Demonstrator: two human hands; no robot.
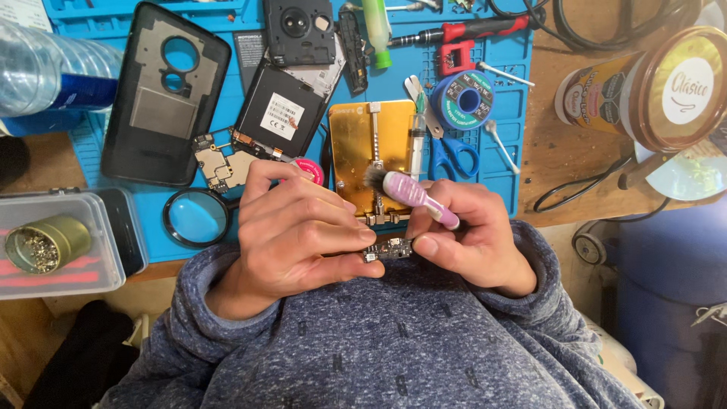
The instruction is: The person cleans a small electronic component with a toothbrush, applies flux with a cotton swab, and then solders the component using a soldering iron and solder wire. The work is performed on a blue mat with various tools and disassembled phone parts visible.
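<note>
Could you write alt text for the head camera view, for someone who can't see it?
A person's left hand and right hand hold a small circuit board between them, the right also gripping a purple toothbrush. Behind lie a blue repair mat, a gold board holder, a black phone back cover and scissors.

We list by colour: work mat (515, 113) blue; board holder (356, 151) gold; toothbrush (420, 198) handle lilac-and-white striped, bristles dark; scissors (453, 155) blue-handled; screwdriver (466, 32) red and black; phone back cover (163, 95) black with grey panel; sleeves (409, 341) mottled blue-grey; jar lid (685, 87) brown, white centre
</note>
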